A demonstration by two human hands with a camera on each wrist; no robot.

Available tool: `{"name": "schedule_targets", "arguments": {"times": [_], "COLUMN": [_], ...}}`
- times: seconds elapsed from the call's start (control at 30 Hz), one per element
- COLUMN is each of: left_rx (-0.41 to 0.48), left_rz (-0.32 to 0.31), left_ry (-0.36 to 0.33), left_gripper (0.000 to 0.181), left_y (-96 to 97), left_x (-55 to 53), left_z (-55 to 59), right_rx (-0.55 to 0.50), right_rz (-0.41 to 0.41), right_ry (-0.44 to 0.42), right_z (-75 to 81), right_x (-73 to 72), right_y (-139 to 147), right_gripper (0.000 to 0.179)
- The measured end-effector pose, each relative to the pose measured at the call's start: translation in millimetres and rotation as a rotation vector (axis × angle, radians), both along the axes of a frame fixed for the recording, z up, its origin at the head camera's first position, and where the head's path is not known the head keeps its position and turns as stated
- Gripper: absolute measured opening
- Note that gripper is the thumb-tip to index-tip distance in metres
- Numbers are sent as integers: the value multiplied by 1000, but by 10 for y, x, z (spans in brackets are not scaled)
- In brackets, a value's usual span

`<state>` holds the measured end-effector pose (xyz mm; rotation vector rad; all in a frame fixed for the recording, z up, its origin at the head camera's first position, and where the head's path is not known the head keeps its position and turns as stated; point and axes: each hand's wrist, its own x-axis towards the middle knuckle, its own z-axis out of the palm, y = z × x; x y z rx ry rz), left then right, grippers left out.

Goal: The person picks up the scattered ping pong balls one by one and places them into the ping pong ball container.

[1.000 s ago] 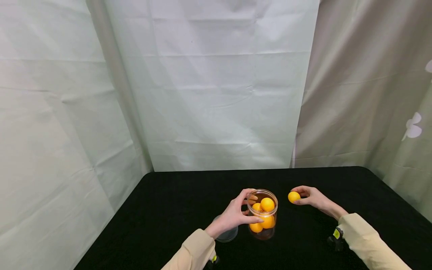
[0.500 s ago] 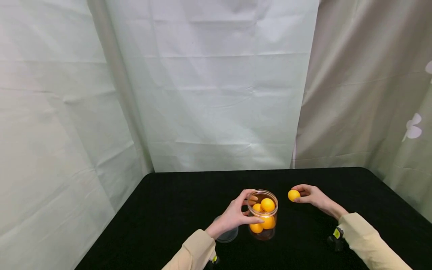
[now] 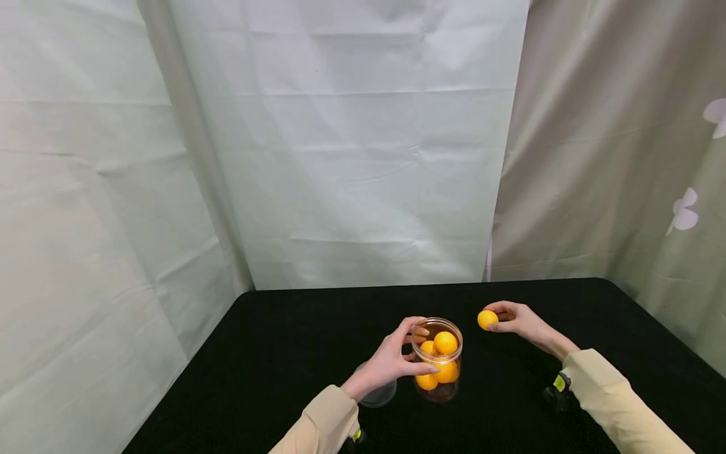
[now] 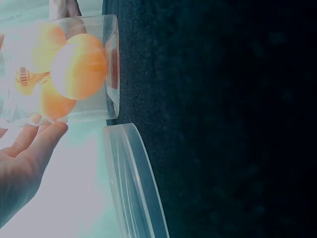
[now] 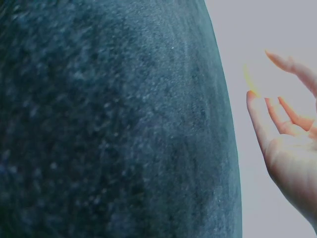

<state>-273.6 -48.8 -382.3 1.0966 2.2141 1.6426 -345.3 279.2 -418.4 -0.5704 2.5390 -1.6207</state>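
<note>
My left hand grips the upper side of a clear jar, thumb in front and fingers behind. The jar is upright and uncovered, with several orange ping-pong balls inside. To the jar's right and apart from it, my right hand pinches another orange ping-pong ball above the table. In the left wrist view, printing shows on some balls through the jar wall. The right wrist view is overexposed, so the ball there is only a faint yellow edge beside the fingertips.
A round clear lid lies on the table left of the jar, partly hidden by my left wrist in the head view. Black cloth covers the table. Pale curtains hang behind it and on both sides.
My right hand has risen slightly with the ball and come a little to the left. The left hand keeps its hold on the jar. The head view has shifted a bit.
</note>
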Motion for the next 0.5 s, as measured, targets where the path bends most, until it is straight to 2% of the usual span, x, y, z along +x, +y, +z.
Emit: {"name": "schedule_targets", "arguments": {"times": [0.27,0.5], "left_rx": [8,6], "left_rz": [16,2], "left_ry": [14,2], "left_gripper": [65,64], "left_y": [22,-2], "left_x": [-192,7], "left_z": [-258,22], "right_rx": [-4,-2], "right_rz": [0,-5], "right_ry": [-13,-6], "right_z": [53,85], "right_x": [5,29], "right_y": [-34,-58], "right_gripper": [46,46]}}
